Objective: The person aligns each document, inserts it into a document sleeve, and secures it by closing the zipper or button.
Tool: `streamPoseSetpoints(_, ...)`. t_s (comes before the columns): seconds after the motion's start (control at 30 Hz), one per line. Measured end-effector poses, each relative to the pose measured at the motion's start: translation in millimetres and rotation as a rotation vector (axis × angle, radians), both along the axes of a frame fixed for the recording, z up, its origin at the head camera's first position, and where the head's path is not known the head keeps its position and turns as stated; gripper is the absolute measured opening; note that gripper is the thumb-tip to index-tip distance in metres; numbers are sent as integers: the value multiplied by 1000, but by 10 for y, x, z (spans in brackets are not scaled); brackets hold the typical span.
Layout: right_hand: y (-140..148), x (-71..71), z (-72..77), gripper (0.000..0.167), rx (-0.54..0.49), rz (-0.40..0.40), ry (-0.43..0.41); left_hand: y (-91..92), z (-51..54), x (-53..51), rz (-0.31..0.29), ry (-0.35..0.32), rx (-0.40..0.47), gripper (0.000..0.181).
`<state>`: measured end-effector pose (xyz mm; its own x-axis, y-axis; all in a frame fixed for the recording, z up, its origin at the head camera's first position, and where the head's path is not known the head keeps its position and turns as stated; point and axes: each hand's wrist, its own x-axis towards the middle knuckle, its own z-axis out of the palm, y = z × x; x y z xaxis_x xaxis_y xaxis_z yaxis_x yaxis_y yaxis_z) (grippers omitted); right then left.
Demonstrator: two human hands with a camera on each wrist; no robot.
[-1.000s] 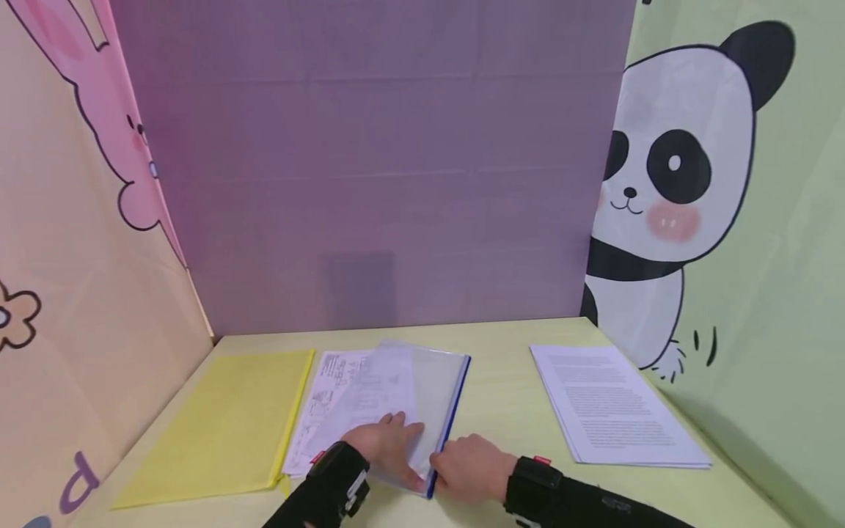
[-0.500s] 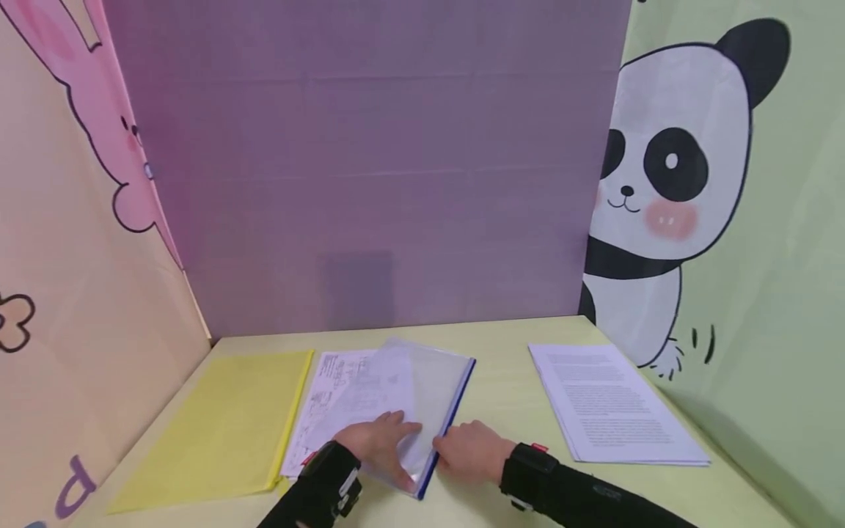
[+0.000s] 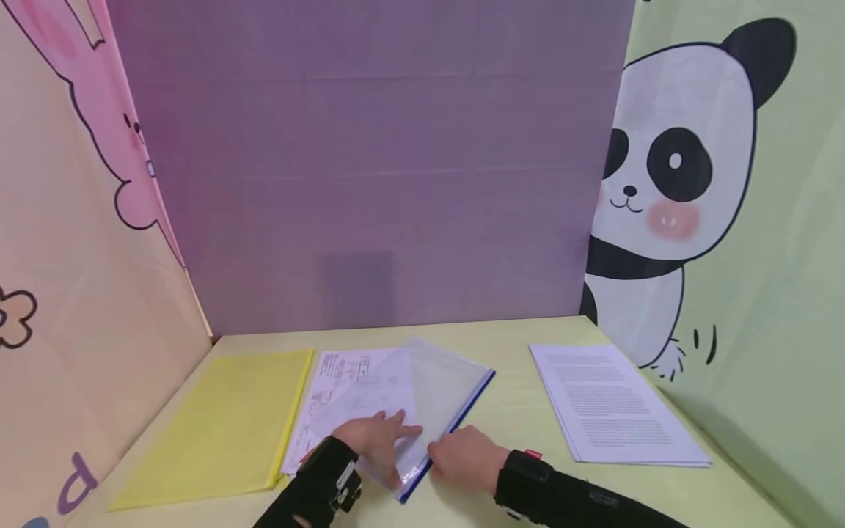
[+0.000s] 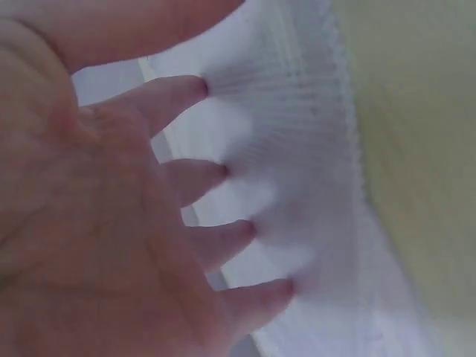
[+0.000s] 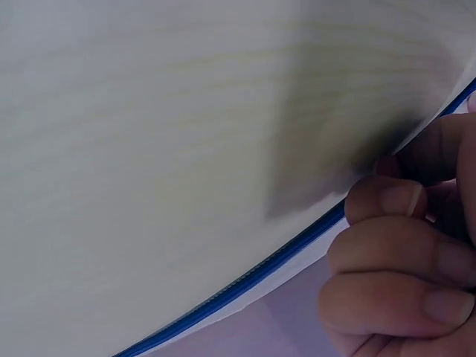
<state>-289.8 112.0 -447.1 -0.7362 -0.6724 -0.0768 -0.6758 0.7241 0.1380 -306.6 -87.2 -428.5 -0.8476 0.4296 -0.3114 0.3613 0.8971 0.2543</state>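
Clear pouch (image 3: 447,374) has swung clockwise since the earlier head frames: far end of its blue edge (image 3: 472,402) out toward 3 o'clock, near end in toward 9. Edge now runs 1 to 7. Right hand (image 3: 467,458) grips that edge, fingers curled, from the pouch's 4 o'clock. Left hand (image 3: 376,438) is spread on the film at about 7, clasping nothing.

Head view only: the pouch overlaps a paper sheet (image 3: 339,367) at its 9, yellow folder (image 3: 214,425) beyond, printed stack (image 3: 617,403) at 3. Right wrist adds fine teeth along the blue edge and the bunched fingers—pinch point mostly hidden. Left wrist shows four fingertips touching film—pouch under those, and at 10 o'clock from the right fingers.
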Motion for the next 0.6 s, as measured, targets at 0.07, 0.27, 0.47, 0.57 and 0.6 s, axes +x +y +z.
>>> streamPoseSetpoints(0.07,-8,12,-4,16,-1,5,18,4,-25,-17,7,-10,21,88)
streamPoseSetpoints(0.27,-74,38,-24,17,23,38,35,43,-70,-71,16,-16,105,80)
streamPoseSetpoints(0.47,-113,50,-54,18,51,55,24,79,-41,-80,14,-21,65,79)
streamPoseSetpoints(0.57,-95,44,-67,18,53,52,27,95,-30,-86,6,-18,55,80)
streamPoseSetpoints(0.6,-86,43,-70,19,53,49,30,101,-26,-86,5,-17,54,80)
